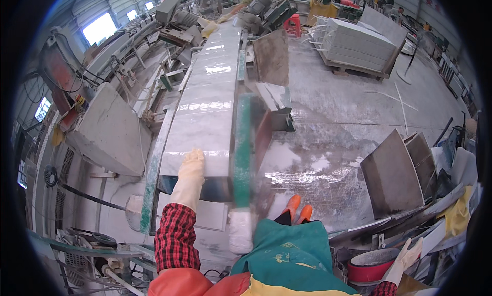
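Note:
My left hand [192, 165], in a cream rubber glove, rests on top of the near end of a pale, glossy stone slab [202, 127]. Its fingers point forward along the surface and look laid flat. The slab lies on a long conveyor, in line with more wet, shiny slabs [218, 65] leading away. Low at the right, my right hand [407, 257], gloved alike, is held out with fingers apart. Nothing shows in it. It is beside a red tub [366, 268] with a grey rim and near leaning slab offcuts [433, 237].
A green rail [242, 152] with a white-wrapped end [240, 232] runs along the conveyor's right side. Brown-grey panels [392, 175] lean at the right. A white slab stack [359, 45] stands farther back on the wet floor [323, 178]. Left is a large tilted slab [113, 129].

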The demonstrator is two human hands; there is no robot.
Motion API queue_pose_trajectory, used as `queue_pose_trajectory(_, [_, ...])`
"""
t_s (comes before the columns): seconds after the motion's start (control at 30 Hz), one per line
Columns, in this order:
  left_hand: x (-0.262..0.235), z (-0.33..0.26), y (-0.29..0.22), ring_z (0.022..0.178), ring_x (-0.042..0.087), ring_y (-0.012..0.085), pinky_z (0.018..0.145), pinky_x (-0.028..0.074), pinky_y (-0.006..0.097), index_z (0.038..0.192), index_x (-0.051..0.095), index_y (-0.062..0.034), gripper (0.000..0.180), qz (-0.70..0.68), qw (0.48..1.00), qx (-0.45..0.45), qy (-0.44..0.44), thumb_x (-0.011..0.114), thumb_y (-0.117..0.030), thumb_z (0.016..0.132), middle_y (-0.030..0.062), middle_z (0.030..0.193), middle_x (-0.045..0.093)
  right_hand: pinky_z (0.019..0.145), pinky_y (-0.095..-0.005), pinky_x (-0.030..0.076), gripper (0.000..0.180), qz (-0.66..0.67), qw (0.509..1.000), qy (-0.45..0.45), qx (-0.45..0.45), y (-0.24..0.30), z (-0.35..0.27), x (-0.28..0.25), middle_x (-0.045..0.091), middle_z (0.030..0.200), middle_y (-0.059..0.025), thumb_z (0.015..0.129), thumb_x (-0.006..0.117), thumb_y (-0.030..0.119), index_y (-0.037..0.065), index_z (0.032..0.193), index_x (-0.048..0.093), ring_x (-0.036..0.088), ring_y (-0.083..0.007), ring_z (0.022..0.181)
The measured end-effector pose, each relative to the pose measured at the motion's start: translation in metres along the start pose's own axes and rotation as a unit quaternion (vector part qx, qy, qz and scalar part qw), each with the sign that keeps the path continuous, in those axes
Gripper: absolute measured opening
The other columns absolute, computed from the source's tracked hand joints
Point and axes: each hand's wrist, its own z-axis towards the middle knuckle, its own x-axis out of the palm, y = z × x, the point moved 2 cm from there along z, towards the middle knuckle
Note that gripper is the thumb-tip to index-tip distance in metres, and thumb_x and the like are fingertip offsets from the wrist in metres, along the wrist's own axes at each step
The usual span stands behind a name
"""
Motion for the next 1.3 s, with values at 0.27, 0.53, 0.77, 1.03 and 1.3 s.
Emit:
queue_pose_trajectory(0.27, [0.036, 0.025, -0.015, 0.145, 0.035, 0.0360, 0.119, 0.033, 0.042, 0.149, 0.034, -0.0022, 0.088, -0.016, 0.994, 0.009, -0.103, 0.077, -0.003, 0.073, 0.0196, 0.158, 0.034, 0.115, -0.0457, 0.031, 0.056, -0.057, 0.998, 0.004, -0.003, -0.080, 0.021, 0.065, 0.047, 0.146, -0.0246, 0.105, 0.043, 0.041, -0.001, 0.143, 0.047, 0.043, -0.0400, 0.135])
queue_pose_trajectory(0.53, [0.014, 0.016, -0.018, 0.144, 0.037, 0.0357, 0.119, 0.033, 0.041, 0.150, 0.033, -0.0028, 0.086, -0.034, 0.997, 0.000, -0.070, 0.075, -0.002, 0.075, 0.0179, 0.157, 0.037, 0.112, -0.0466, 0.034, 0.054, -0.029, 0.999, 0.019, 0.025, -0.060, 0.002, 0.055, 0.051, 0.141, -0.0262, 0.106, 0.040, 0.042, 0.002, 0.139, 0.052, 0.045, -0.0411, 0.132])
queue_pose_trajectory(0.77, [0.014, 0.017, -0.016, 0.145, 0.037, 0.0352, 0.118, 0.034, 0.041, 0.150, 0.033, -0.0034, 0.091, -0.037, 0.997, -0.005, -0.069, 0.079, -0.005, 0.072, 0.0173, 0.158, 0.036, 0.113, -0.0469, 0.034, 0.055, -0.016, 1.000, 0.020, -0.008, -0.037, -0.008, 0.033, 0.050, 0.142, -0.0275, 0.107, 0.039, 0.041, 0.000, 0.142, 0.048, 0.045, -0.0419, 0.133])
queue_pose_trajectory(1.03, [0.009, 0.016, -0.018, 0.146, 0.035, 0.0343, 0.118, 0.035, 0.041, 0.151, 0.032, -0.0052, 0.091, -0.042, 0.996, 0.002, -0.080, 0.078, -0.005, 0.073, 0.0156, 0.158, 0.034, 0.114, -0.0467, 0.032, 0.056, -0.004, 1.000, 0.021, 0.009, 0.002, -0.024, -0.006, 0.046, 0.146, -0.0271, 0.107, 0.039, 0.041, 0.000, 0.144, 0.045, 0.041, -0.0415, 0.136])
queue_pose_trajectory(1.3, [0.024, 0.025, -0.013, 0.141, 0.041, 0.0332, 0.115, 0.036, 0.041, 0.149, 0.035, -0.0055, 0.083, -0.039, 0.990, 0.007, -0.139, 0.073, -0.004, 0.075, 0.0153, 0.154, 0.040, 0.116, -0.0461, 0.031, 0.056, 0.047, 0.999, -0.006, -0.009, 0.007, -0.032, -0.015, 0.048, 0.144, -0.0258, 0.106, 0.042, 0.040, -0.002, 0.143, 0.045, 0.041, -0.0404, 0.135])
